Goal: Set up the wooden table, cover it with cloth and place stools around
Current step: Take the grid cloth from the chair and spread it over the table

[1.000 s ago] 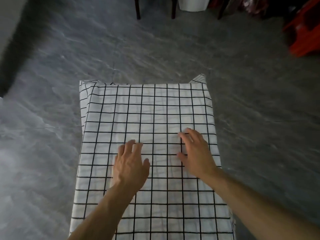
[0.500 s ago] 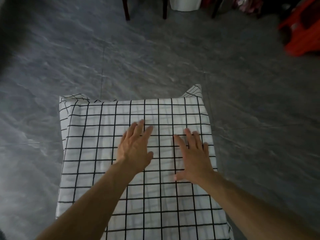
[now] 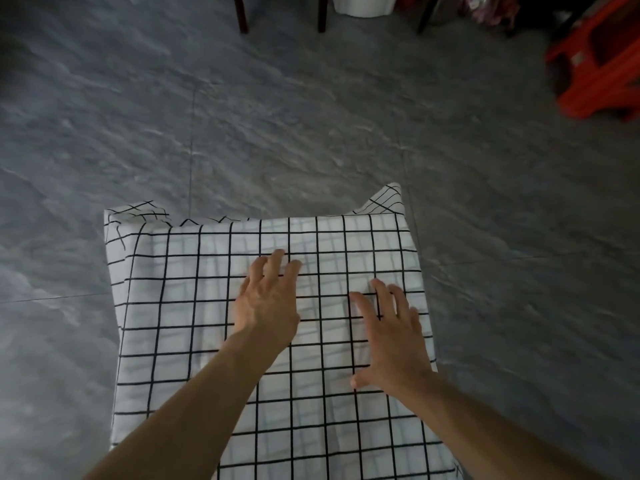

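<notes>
Grey marble-patterned tile floor (image 3: 311, 116) fills most of the view; thin grout lines cross it. At its far edge: two dark wooden furniture legs (image 3: 241, 13), a white rounded container (image 3: 363, 5) just right of them (base only visible), then blurred pinkish clutter (image 3: 488, 8). Orange-red plastic object (image 3: 599, 67) on the floor's far right.
</notes>
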`<move>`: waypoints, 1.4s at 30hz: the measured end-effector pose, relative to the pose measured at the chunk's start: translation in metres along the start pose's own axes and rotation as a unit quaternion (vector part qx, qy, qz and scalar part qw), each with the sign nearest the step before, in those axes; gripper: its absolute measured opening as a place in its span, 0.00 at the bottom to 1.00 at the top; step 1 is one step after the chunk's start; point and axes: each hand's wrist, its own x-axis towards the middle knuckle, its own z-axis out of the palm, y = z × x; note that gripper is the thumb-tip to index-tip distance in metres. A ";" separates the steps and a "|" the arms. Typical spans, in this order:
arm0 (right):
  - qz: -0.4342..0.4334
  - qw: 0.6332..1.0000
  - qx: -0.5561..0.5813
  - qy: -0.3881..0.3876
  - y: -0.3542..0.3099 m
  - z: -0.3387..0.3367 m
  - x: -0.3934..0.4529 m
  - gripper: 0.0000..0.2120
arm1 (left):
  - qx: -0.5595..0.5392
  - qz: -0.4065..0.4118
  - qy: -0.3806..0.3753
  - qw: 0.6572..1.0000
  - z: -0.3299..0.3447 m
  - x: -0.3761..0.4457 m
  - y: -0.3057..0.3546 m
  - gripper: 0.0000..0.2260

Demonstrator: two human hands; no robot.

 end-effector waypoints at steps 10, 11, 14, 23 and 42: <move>0.051 0.996 -0.062 -0.045 -0.026 -0.013 0.006 0.67 | 0.044 -0.059 0.043 0.996 -0.021 -0.005 -0.143 0.39; 0.066 0.995 -0.059 -0.047 -0.035 -0.016 0.009 0.67 | 0.041 -0.072 0.045 0.996 -0.025 -0.005 -0.158 0.40; 0.035 0.999 -0.017 -0.014 -0.075 -0.028 0.025 0.64 | 0.047 -0.071 0.030 0.996 -0.037 -0.003 -0.181 0.43; -0.146 0.987 0.007 0.066 -0.191 -0.050 0.125 0.52 | -0.023 -0.080 0.050 0.995 -0.058 0.013 -0.186 0.40; -0.118 0.992 -0.027 0.019 -0.199 -0.054 0.135 0.54 | -0.175 -0.261 -0.034 0.949 -0.092 0.088 -0.236 0.28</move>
